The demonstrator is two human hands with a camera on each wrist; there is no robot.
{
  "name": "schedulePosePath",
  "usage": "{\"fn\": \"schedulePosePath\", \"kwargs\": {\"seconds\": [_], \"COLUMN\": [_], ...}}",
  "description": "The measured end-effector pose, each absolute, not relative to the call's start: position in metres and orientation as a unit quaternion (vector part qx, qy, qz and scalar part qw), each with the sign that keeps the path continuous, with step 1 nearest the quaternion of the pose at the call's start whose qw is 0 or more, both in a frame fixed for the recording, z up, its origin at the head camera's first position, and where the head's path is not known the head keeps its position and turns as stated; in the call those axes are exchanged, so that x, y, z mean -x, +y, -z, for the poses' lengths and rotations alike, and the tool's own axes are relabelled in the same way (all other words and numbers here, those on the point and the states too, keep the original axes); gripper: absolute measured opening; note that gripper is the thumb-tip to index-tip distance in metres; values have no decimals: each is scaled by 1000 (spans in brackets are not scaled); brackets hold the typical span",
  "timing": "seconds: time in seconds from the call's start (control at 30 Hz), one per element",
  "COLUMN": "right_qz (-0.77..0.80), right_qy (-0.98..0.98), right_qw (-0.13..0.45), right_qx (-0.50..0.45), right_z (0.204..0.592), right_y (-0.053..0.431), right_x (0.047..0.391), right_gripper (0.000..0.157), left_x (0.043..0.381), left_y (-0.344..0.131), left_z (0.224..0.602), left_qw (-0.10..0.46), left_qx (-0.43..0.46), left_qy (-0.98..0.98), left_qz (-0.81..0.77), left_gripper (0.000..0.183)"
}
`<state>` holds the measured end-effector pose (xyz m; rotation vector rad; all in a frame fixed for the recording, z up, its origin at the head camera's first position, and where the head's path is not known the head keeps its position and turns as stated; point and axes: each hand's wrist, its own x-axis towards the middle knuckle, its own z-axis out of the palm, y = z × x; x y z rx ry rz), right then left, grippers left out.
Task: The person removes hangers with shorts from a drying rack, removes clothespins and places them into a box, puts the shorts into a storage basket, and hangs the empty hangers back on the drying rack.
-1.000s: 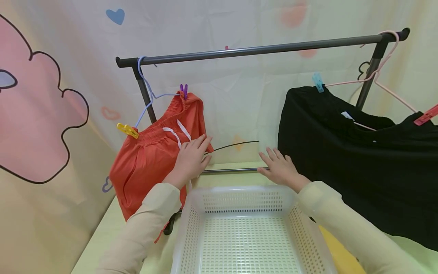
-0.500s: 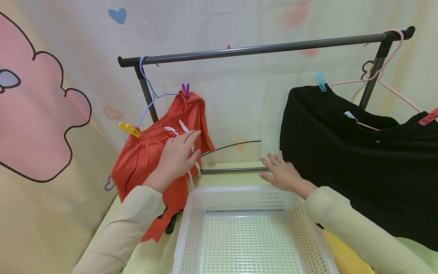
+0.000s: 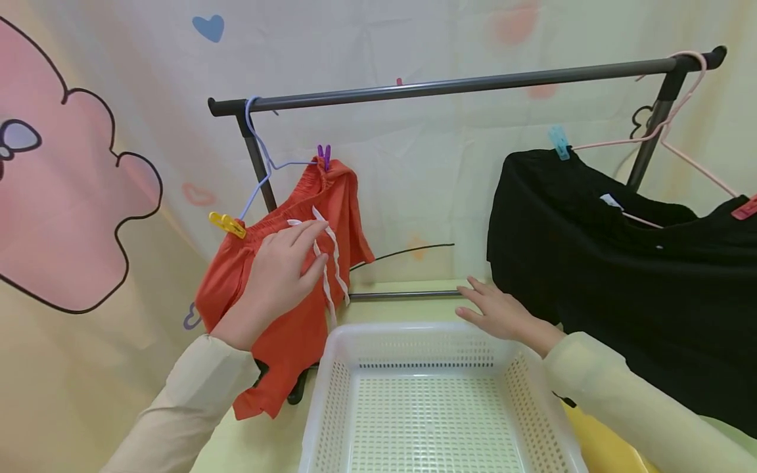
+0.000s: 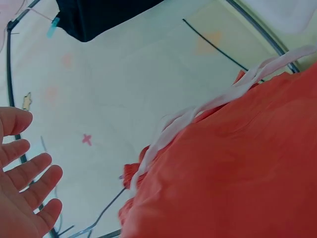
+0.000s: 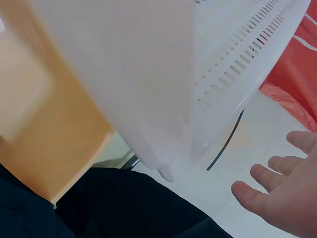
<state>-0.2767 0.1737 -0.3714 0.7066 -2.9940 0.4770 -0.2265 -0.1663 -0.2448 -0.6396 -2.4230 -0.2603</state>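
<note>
Red shorts (image 3: pixel 284 315) with white drawstrings hang from a blue wire hanger (image 3: pixel 266 154), held by a yellow clothespin (image 3: pixel 227 225) and a purple clothespin (image 3: pixel 324 157). My left hand (image 3: pixel 276 272) is in front of the shorts, fingers extended and holding nothing; the left wrist view shows it apart from the red cloth (image 4: pixel 228 163). On the right, a black garment (image 3: pixel 603 282) hangs from a pink hanger (image 3: pixel 674 125) with a light blue clothespin (image 3: pixel 558 142) and a red one. Fingers spread, my right hand (image 3: pixel 503 314) hovers near the basket's far right corner, beside the black garment.
A white perforated basket (image 3: pixel 422 332) stands between my forearms on the pale green surface. Behind it rises a dark metal rack (image 3: pixel 449 85) with a low crossbar (image 3: pixel 402 295). A yellow object (image 3: pixel 609 440) lies right of the basket. A printed curtain hangs at the back.
My left hand has drawn left and toward me across the front of the red shorts. The right hand has shifted slightly right and lower. The shorts' lower leg hangs further down into view.
</note>
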Motion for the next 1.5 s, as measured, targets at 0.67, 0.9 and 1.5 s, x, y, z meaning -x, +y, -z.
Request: {"fn": "schedulePosePath", "kwargs": {"seconds": [0.67,0.9,1.5], "right_qz": [-171,-173,-190], "right_qy": [-953,-950,-946], "right_qw": [-4,-16,-33], "right_qx": [-251,-258,-259], "right_z": [361,361,359], "right_y": [178,176,175], "right_x": [261,259,255], "right_gripper": [59,62,62], "left_x": [202,201,224], "left_y": [-198,-211,-258], "left_z": [193,181,171], "left_qw": [282,248,93], "left_qx": [183,149,68], "left_qy": [-918,-916,-900], "left_qz": [210,277,421], "left_gripper": [46,48,59]}}
